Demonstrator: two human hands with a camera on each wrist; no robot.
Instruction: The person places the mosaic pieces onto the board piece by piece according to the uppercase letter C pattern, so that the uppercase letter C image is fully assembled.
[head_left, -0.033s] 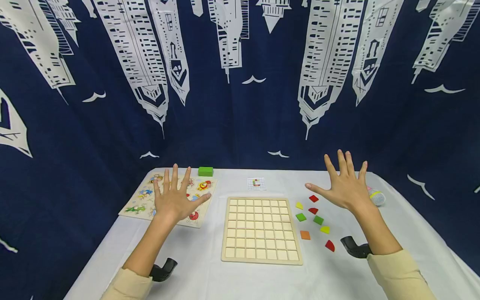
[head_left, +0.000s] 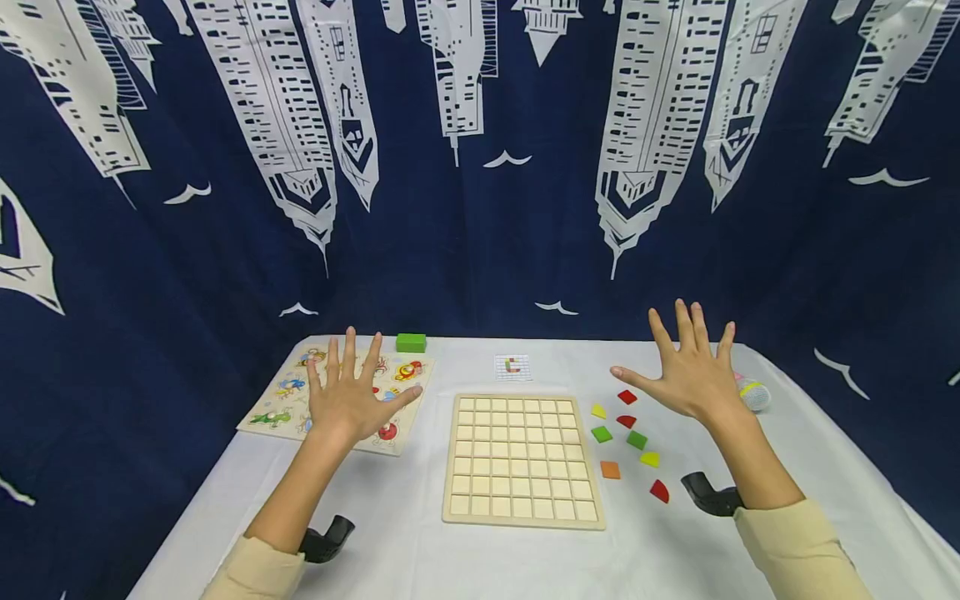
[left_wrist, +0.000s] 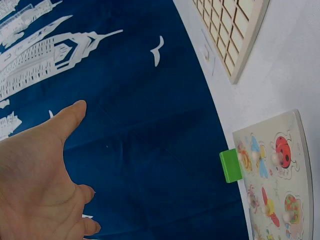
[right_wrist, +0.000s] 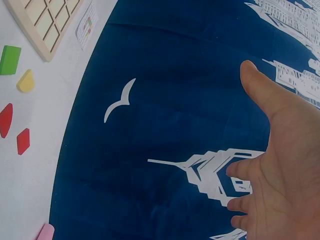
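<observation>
My left hand (head_left: 348, 406) is held up with its fingers spread, holding nothing. It covers part of a wooden puzzle board (head_left: 277, 412) printed with insects, whose pieces have small knobs. My right hand (head_left: 693, 379) is raised too, fingers wide apart and nothing in it. Between the hands a pale wooden grid board (head_left: 449, 467) lies flat on the table. To its right are scattered flat pieces, among them an orange square (head_left: 611, 471), a green piece (head_left: 637, 440), a red piece (head_left: 660, 492) and a yellow piece (head_left: 650, 459).
Behind the grid board lies a small card (head_left: 513, 367) with a coloured pattern. A green block (head_left: 411, 342) stands by the puzzle board. Partly behind the right hand is a pink and white cylindrical object (head_left: 753, 395). A dark blue curtain (head_left: 465, 250) hangs behind the white table (head_left: 525, 567).
</observation>
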